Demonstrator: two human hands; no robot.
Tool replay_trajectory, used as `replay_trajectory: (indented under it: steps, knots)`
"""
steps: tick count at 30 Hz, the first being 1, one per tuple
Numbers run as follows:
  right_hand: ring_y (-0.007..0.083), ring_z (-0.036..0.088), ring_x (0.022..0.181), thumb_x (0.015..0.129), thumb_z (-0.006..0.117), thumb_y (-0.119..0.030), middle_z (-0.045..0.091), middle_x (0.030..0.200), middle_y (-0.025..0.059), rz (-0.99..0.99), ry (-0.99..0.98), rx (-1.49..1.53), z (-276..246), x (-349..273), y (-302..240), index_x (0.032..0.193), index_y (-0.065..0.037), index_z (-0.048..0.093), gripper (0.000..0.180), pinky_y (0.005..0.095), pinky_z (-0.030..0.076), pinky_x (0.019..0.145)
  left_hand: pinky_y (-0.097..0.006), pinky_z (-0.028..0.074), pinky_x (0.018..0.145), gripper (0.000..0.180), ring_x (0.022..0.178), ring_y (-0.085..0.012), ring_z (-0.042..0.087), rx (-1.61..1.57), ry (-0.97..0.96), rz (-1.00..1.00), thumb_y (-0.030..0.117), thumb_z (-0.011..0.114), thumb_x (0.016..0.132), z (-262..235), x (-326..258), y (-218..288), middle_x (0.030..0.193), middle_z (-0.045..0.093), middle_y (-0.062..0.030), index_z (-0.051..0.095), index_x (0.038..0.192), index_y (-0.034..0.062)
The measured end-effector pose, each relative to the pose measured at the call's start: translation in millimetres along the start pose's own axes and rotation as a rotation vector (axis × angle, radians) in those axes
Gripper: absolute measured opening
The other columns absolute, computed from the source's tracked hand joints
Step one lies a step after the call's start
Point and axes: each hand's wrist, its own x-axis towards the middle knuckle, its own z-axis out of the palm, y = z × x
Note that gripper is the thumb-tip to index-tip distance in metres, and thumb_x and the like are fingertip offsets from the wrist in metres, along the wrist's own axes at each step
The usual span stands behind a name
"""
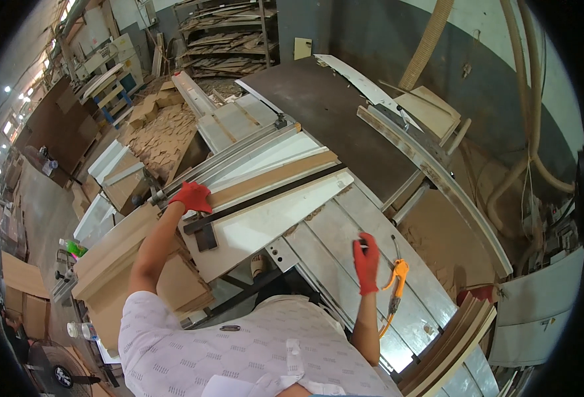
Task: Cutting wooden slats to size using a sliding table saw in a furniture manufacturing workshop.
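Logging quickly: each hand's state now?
Left red-gloved hand: at end of long tan wooden strip; grip unclear.
Right red-gloved hand: partly curled; any held thing unclear.

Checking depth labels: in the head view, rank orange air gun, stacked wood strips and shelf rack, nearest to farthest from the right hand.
From the right hand:
1. Orange air gun: just to its right.
2. Stacked wood strips: lower right.
3. Shelf rack: far background, upper left.

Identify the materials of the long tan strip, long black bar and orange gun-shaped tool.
Long tan strip: probably wood or fibreboard; matte brown face. Long black bar: possibly painted metal; its dark finish leaves this open. Orange gun-shaped tool: likely smooth plastic, evenly bright.
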Motion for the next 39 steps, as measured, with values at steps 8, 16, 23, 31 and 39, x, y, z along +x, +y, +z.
replay_trajectory:
  steps: [8,16,23,31,39]
  knots:
    - [0.0131,0.059,0.068,0.102,0.052,-0.040,0.064,0.097,0.0048,0.418,-0.670,0.726,175.6,41.1,-1.0,0.130,-0.013,0.056,0.039,0.0284,0.048,0.058,-0.048,0.051,0.082,0.051,0.095,-0.0416,0.066,-0.469,-0.043,-0.034,0.052,0.059,0.087,-41.1,-78.5,87.6,0.100,0.069,-0.0218,0.057,0.100,0.0025]
    - [0.0233,0.062,0.100,0.091,0.057,-0.065,0.065,0.110,0.0032,0.476,-0.578,0.809,240.9,124.1,100.4,0.123,-0.014,0.060,0.060,0.0471,0.054,0.080,-0.047,0.053,0.068,0.048,0.078,-0.0407,0.067,-0.664,0.211,-0.202,0.043,0.064,0.085,-18.2,-208.1,192.6,0.079,0.067,-0.0211,0.052,0.104,0.0011]
    - [0.0246,0.056,0.120,0.098,0.050,-0.062,0.051,0.141,0.0062,0.402,-0.246,0.911,227.2,87.8,-35.6,0.150,-0.013,0.040,0.072,0.0418,0.050,0.098,-0.043,0.053,0.074,0.042,0.085,-0.0324,0.067,-0.678,0.330,-0.408,0.027,0.074,0.081,11.1,-331.4,197.1,0.088,0.064,-0.0148,0.052,0.109,0.0042]
    - [0.0232,0.051,0.127,0.102,0.046,-0.055,0.045,0.147,0.0050,0.234,-0.301,0.772,279.0,-10.4,-110.8,0.155,-0.015,0.034,0.068,0.0394,0.044,0.106,-0.037,0.052,0.086,0.046,0.104,-0.0224,0.065,-1.349,0.273,-0.588,0.031,0.067,0.094,48.8,-457.3,144.5,0.117,0.065,-0.0116,0.052,0.129,0.0056]
    - [0.0259,0.060,0.115,0.097,0.061,-0.033,0.057,0.130,0.0096,0.247,-0.651,0.850,352.7,-69.4,-186.6,0.140,-0.010,0.046,0.051,0.0396,0.053,0.092,-0.029,0.059,0.071,0.036,0.085,-0.0131,0.066,-1.987,1.056,-1.019,0.024,0.070,0.093,90.3,-571.2,47.1,0.106,0.064,-0.0070,0.059,0.122,0.0060]
